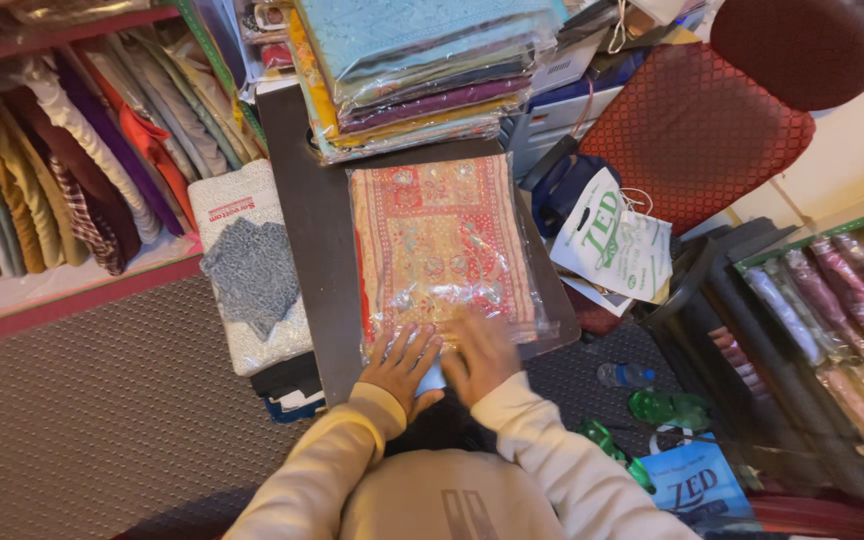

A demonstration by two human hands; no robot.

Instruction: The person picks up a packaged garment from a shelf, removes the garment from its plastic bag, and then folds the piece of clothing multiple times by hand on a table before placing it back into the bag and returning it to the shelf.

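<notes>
**Both hands flat on a wrapped fabric pack, cramped shop corner**

The dark counter [314,240] is narrow. A red-and-gold patterned fabric pack [440,245] in clear plastic lies on it. The left hand [401,362] and right hand [479,354] rest side by side on the pack's near edge, fingers spread flat, gripping nothing. Beyond the pack sits a stack of folded fabrics [422,75]. Left of the pack: a white bag [250,265] and shelves of cloth [72,160]. To its right, a red chair [697,125].

Cream long sleeves [332,470] with ribbed cuffs.
</notes>
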